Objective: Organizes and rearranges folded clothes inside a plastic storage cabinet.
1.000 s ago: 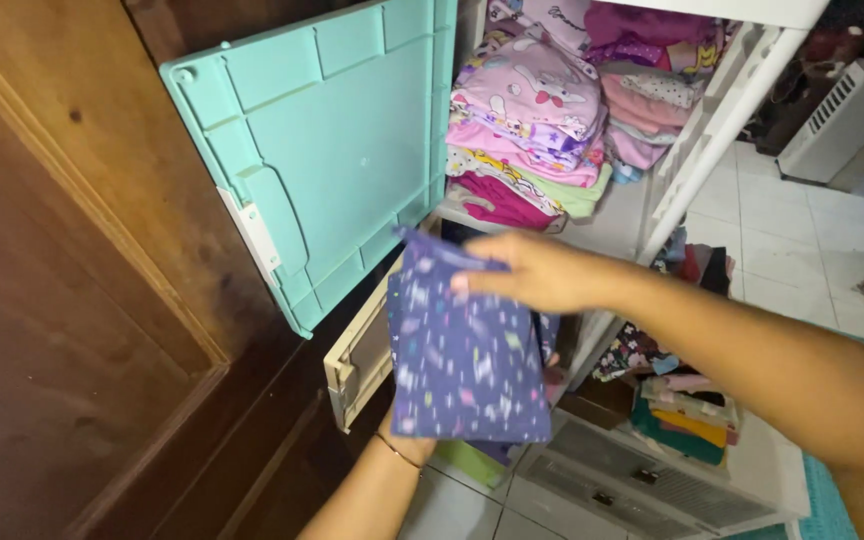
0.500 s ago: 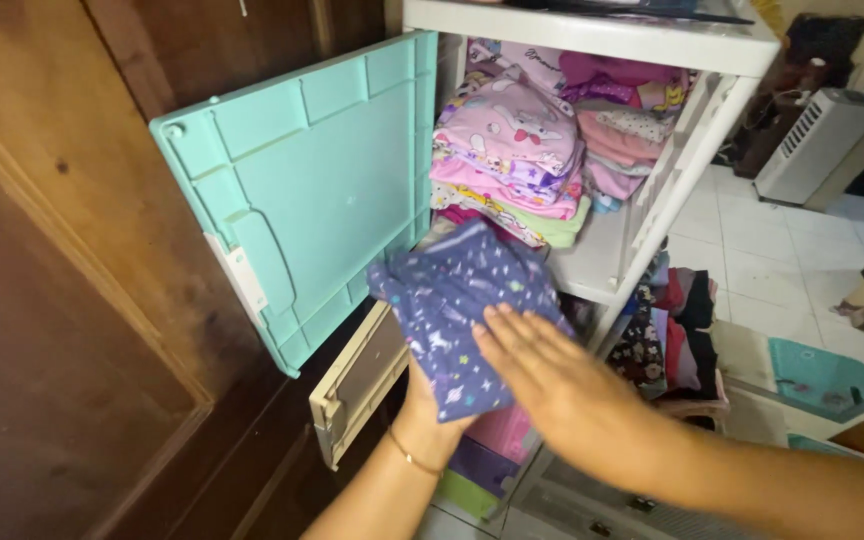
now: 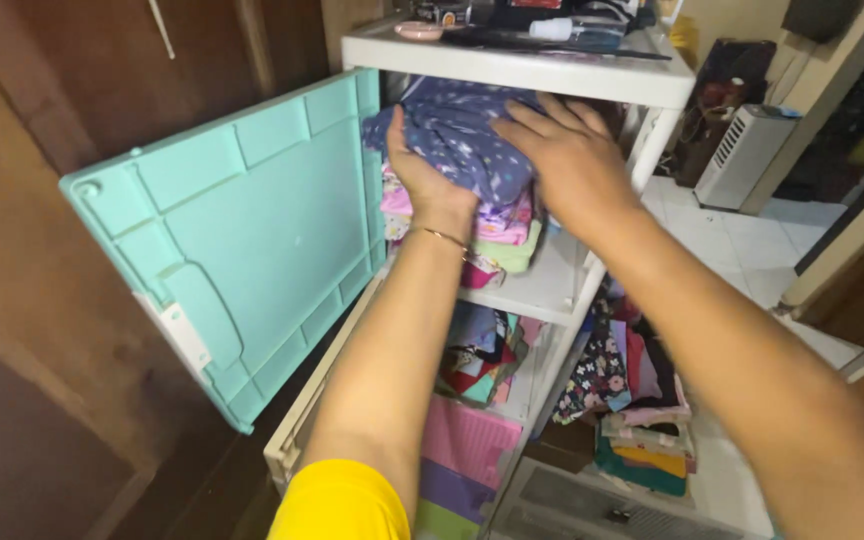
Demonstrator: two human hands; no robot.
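Note:
A folded purple cloth with small star prints (image 3: pixel 457 130) lies on top of a pile of pink and green folded clothes (image 3: pixel 497 235) in the upper compartment of a white plastic cabinet (image 3: pixel 512 65). My left hand (image 3: pixel 427 180) grips the cloth from its near left side, a thin bracelet on the wrist. My right hand (image 3: pixel 572 160) rests flat on the cloth's right side, fingers spread. The compartment's teal door (image 3: pixel 242 230) hangs wide to the left.
A lower shelf holds more folded clothes (image 3: pixel 477 355). More clothes are stacked beside the cabinet (image 3: pixel 632 400) on the right. A dark wooden wardrobe (image 3: pixel 42 130) stands at left. A white appliance (image 3: pixel 742 150) sits on the tiled floor behind. Small items lie on the cabinet top.
Both hands lifted the purple cloth from in front of the lower shelf up onto the clothes pile in the top compartment. The view tilted upward with them.

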